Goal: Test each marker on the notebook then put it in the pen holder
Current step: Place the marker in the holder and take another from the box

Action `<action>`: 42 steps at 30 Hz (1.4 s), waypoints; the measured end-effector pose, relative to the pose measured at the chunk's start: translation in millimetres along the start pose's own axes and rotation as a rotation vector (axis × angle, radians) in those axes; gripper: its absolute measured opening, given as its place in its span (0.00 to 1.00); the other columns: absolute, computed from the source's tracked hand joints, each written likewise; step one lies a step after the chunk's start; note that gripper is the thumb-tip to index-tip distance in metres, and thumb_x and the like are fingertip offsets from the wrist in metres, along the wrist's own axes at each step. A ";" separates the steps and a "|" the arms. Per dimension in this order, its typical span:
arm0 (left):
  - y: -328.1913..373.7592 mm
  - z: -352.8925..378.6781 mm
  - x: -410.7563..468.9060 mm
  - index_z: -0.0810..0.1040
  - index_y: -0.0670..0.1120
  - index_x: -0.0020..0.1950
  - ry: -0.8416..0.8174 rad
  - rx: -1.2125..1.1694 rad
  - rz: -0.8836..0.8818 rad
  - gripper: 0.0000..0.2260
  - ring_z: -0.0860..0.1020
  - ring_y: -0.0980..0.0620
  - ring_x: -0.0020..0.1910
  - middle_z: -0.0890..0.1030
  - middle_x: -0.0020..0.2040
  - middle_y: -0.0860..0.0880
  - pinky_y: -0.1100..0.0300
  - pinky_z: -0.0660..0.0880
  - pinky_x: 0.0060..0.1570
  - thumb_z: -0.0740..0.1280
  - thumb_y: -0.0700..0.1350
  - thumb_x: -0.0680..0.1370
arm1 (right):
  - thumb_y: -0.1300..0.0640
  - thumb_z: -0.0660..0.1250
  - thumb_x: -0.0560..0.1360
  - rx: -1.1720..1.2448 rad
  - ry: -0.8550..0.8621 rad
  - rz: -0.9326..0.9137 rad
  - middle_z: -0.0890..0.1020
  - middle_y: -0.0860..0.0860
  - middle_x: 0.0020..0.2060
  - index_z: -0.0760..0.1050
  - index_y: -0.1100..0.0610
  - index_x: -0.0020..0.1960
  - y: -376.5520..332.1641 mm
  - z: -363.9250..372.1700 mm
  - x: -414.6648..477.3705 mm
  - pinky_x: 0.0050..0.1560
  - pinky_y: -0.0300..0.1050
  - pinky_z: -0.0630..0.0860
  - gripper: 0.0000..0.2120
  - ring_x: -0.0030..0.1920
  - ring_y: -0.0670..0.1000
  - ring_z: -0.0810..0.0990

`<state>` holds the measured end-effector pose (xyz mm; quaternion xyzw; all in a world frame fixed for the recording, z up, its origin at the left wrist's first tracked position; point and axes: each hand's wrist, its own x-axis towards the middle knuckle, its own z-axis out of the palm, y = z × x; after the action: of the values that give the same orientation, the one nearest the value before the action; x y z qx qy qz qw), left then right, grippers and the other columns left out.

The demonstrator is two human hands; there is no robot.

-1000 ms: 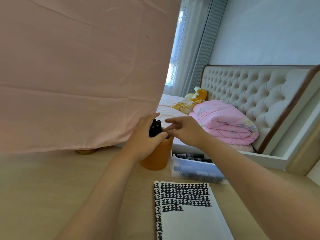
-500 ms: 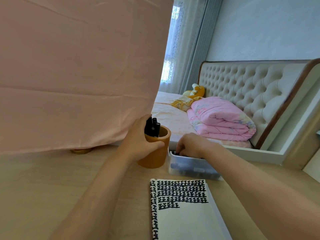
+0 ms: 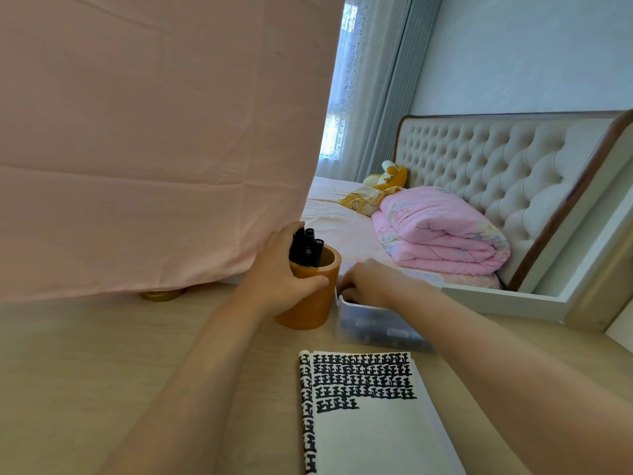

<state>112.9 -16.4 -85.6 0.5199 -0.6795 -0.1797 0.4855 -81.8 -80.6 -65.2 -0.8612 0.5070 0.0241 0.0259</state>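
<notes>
Orange pen holder [image 3: 310,305] sits wrapped in my left grip [image 3: 279,274], black markers [image 3: 306,247] standing inside. My right grip [image 3: 371,282] dips into the clear bin [image 3: 376,329] just beside it. Its curl is hidden, so I cannot tell whether it holds one. Next I should lift a marker out for the notebook [image 3: 371,426] nearer me. Pink cloth [image 3: 154,149] hangs close behind.

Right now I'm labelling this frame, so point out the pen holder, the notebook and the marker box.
pen holder [image 3: 312,310], head view, lower front wall
notebook [image 3: 371,440], head view, blank part of the open page
marker box [image 3: 373,325], head view, translucent front wall
</notes>
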 end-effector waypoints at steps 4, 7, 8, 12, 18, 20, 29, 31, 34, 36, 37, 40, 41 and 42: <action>-0.1 2.0 -1.8 0.57 0.60 0.76 -0.001 -0.001 -0.026 0.46 0.66 0.55 0.69 0.64 0.72 0.57 0.51 0.70 0.66 0.77 0.61 0.64 | 0.57 0.66 0.79 -0.014 -0.051 0.052 0.82 0.50 0.46 0.83 0.51 0.53 0.3 2.0 3.0 0.54 0.45 0.79 0.08 0.45 0.51 0.80; 0.2 2.1 -1.6 0.57 0.59 0.76 0.001 0.010 -0.030 0.45 0.66 0.54 0.69 0.64 0.72 0.57 0.51 0.70 0.66 0.77 0.60 0.65 | 0.58 0.67 0.78 0.021 -0.025 -0.005 0.83 0.48 0.46 0.83 0.53 0.54 0.2 -2.0 -1.4 0.53 0.43 0.79 0.07 0.45 0.49 0.81; 0.4 1.9 -1.5 0.57 0.59 0.76 -0.002 0.014 -0.029 0.45 0.66 0.54 0.69 0.64 0.72 0.57 0.51 0.70 0.66 0.77 0.60 0.65 | 0.56 0.68 0.77 0.027 -0.006 -0.025 0.83 0.48 0.46 0.83 0.53 0.54 0.4 -5.0 -4.3 0.53 0.44 0.80 0.08 0.45 0.49 0.81; 3.3 -0.4 -2.1 0.57 0.58 0.76 0.002 0.066 -0.017 0.45 0.65 0.53 0.70 0.63 0.72 0.55 0.52 0.69 0.66 0.78 0.59 0.65 | 0.49 0.70 0.73 0.051 0.201 -0.070 0.79 0.44 0.37 0.81 0.53 0.49 1.4 -22.4 -27.0 0.41 0.39 0.77 0.09 0.37 0.45 0.77; 34.5 4.0 -4.4 0.66 0.55 0.72 0.217 0.262 0.224 0.36 0.58 0.53 0.67 0.63 0.67 0.53 0.57 0.63 0.67 0.75 0.56 0.68 | 0.60 0.69 0.69 0.234 0.457 -0.017 0.79 0.44 0.35 0.75 0.49 0.44 11.2 -26.9 -81.1 0.36 0.35 0.70 0.08 0.35 0.43 0.76; 48.2 10.5 -4.7 0.70 0.54 0.69 0.251 0.281 0.311 0.29 0.62 0.53 0.64 0.66 0.63 0.53 0.55 0.66 0.64 0.75 0.53 0.70 | 0.61 0.70 0.70 0.319 0.531 0.024 0.80 0.45 0.36 0.76 0.50 0.44 13.7 -21.5 -97.1 0.35 0.31 0.70 0.08 0.35 0.41 0.76; 70.9 50.5 -23.3 0.76 0.54 0.62 -0.043 0.485 0.590 0.14 0.70 0.57 0.53 0.77 0.56 0.56 0.60 0.71 0.55 0.67 0.53 0.77 | 0.63 0.70 0.75 0.741 0.653 0.142 0.80 0.46 0.37 0.74 0.46 0.43 24.2 15.6 -148.8 0.40 0.36 0.73 0.12 0.37 0.45 0.78; 68.4 57.7 -28.0 0.76 0.55 0.62 -0.077 0.512 0.585 0.13 0.72 0.58 0.53 0.78 0.56 0.58 0.62 0.71 0.53 0.66 0.54 0.78 | 0.64 0.69 0.75 0.860 0.648 0.163 0.81 0.48 0.36 0.74 0.44 0.42 27.9 24.0 -150.7 0.40 0.48 0.76 0.15 0.36 0.50 0.78; 62.7 65.4 -30.0 0.77 0.54 0.60 -0.117 0.549 0.575 0.10 0.77 0.55 0.50 0.81 0.53 0.56 0.64 0.70 0.47 0.64 0.52 0.80 | 0.66 0.68 0.74 0.974 0.651 0.196 0.81 0.52 0.35 0.74 0.47 0.42 30.7 28.4 -151.2 0.45 0.59 0.78 0.14 0.36 0.54 0.79; 61.0 67.2 -29.8 0.77 0.52 0.58 -0.127 0.559 0.566 0.08 0.77 0.55 0.47 0.81 0.51 0.55 0.65 0.69 0.44 0.64 0.50 0.81 | 0.64 0.68 0.75 0.952 0.657 0.193 0.82 0.51 0.38 0.74 0.47 0.43 31.2 27.5 -150.5 0.47 0.56 0.78 0.11 0.40 0.54 0.81; 60.6 67.5 -29.1 0.78 0.51 0.58 -0.128 0.571 0.579 0.07 0.77 0.55 0.47 0.81 0.50 0.54 0.65 0.69 0.44 0.64 0.49 0.81 | 0.62 0.68 0.75 0.898 0.647 0.183 0.81 0.49 0.39 0.73 0.47 0.43 31.3 27.0 -151.0 0.46 0.49 0.78 0.10 0.41 0.52 0.80; 61.5 66.0 -24.7 0.80 0.50 0.57 -0.107 0.616 0.674 0.08 0.74 0.54 0.45 0.79 0.48 0.53 0.62 0.70 0.44 0.65 0.48 0.80 | 0.55 0.67 0.76 0.603 0.624 0.140 0.79 0.44 0.40 0.71 0.47 0.46 27.1 22.9 -155.3 0.38 0.39 0.72 0.06 0.40 0.45 0.77; 63.5 65.0 -23.6 0.80 0.50 0.58 -0.096 0.625 0.699 0.09 0.72 0.54 0.44 0.78 0.48 0.52 0.61 0.69 0.44 0.66 0.49 0.80 | 0.53 0.67 0.76 0.527 0.620 0.110 0.79 0.43 0.41 0.71 0.46 0.48 24.9 21.8 -156.5 0.38 0.40 0.72 0.05 0.41 0.45 0.77; 65.8 64.2 -23.2 0.80 0.50 0.59 -0.088 0.631 0.719 0.09 0.72 0.54 0.44 0.77 0.48 0.52 0.60 0.69 0.43 0.66 0.49 0.80 | 0.52 0.66 0.77 0.484 0.614 0.074 0.78 0.42 0.41 0.71 0.46 0.52 22.0 20.3 -157.6 0.39 0.42 0.73 0.06 0.41 0.45 0.76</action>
<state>23.3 13.4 -77.1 0.3660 -0.8573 0.1928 0.3063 -177.8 47.5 -75.2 -0.7786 0.5128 -0.3540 0.0746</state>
